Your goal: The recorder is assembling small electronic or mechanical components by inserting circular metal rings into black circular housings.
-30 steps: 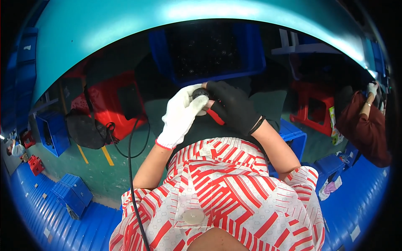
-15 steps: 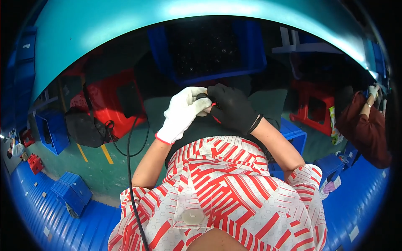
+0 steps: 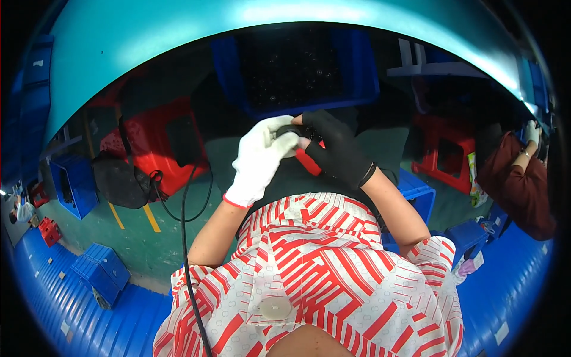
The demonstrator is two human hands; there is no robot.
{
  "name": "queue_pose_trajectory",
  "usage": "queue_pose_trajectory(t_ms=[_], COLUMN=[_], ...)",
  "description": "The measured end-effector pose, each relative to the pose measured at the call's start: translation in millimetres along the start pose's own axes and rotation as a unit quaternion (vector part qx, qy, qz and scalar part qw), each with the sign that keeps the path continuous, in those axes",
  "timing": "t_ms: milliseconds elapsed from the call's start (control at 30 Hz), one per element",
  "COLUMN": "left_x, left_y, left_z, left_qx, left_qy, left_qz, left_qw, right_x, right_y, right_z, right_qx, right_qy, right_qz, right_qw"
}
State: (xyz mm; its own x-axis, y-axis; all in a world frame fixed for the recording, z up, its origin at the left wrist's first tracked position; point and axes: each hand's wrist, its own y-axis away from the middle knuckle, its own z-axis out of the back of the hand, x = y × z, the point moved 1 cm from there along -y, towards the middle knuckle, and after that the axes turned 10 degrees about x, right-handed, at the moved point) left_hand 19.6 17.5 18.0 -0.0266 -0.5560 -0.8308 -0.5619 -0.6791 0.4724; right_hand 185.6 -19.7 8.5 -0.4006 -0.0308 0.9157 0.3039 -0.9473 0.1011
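Note:
My left hand (image 3: pixel 259 157), in a white glove with a red cuff, is closed on a small black rounded part (image 3: pixel 288 130). The part is mostly covered by fingers, so its exact kind does not show. Close against it, my right hand (image 3: pixel 336 149) wears a black glove with bare fingertips. Its fingers are curled around a red object (image 3: pixel 308 162) like a handle, which sticks out below the palm toward my body. Whatever end it has toward the black part is hidden. Both hands meet above my dark-covered lap.
Beyond my hands stands a blue crate (image 3: pixel 297 110) holding many small dark pieces, under the edge of a teal table (image 3: pixel 148 44). Red stools (image 3: pixel 151 143) flank me, with a black bag (image 3: pixel 119 181) at left. A black cable (image 3: pixel 185 238) hangs past my left arm. Another person (image 3: pixel 517 184) sits at right.
The red object has turned and shows much more below my right palm. My right fingers have shifted slightly, and the black part shows more between the hands.

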Motion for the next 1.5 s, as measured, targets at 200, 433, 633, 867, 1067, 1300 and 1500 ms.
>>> queue_pose_trajectory(t_ms=[200, 433, 633, 867, 1067, 1300, 1500], left_x=[14.8, 6.7, 13.4, 6.0, 7.7, 2.0, 1.9], left_y=[-0.9, -0.9, -0.2, -1.0, -5.3, -0.6, 0.3], left_z=[2.0, 4.8, 5.1, 1.1, 8.0, 6.6, -2.1], left_qx=[-0.018, -0.002, 0.01, -0.033, -0.002, 0.01, 0.012], left_qy=[0.178, 0.1, 0.111, 0.002, 0.016, 0.0, 0.072], left_qz=[-0.011, 0.007, 0.037, 0.051, 0.06, 0.013, 0.008], left_qw=[0.984, 0.995, 0.993, 0.998, 0.998, 1.0, 0.997], right_x=[9.5, 2.3, -1.7, -4.4, -6.0, -8.6, -4.6], right_y=[-6.7, -7.7, -6.9, -7.4, -3.9, -4.2, -4.7], right_z=[-3.4, 4.1, -5.2, -10.1, -11.2, -4.5, -7.2], right_qx=[0.004, 0.046, 0.032, 0.017, 0.017, 0.046, -0.039], right_qy=[0.132, 0.142, 0.171, 0.169, 0.093, 0.0, 0.151], right_qz=[-0.002, 0.022, 0.023, 0.043, 0.004, 0.007, 0.045], right_qw=[0.991, 0.989, 0.984, 0.985, 0.995, 0.999, 0.987])
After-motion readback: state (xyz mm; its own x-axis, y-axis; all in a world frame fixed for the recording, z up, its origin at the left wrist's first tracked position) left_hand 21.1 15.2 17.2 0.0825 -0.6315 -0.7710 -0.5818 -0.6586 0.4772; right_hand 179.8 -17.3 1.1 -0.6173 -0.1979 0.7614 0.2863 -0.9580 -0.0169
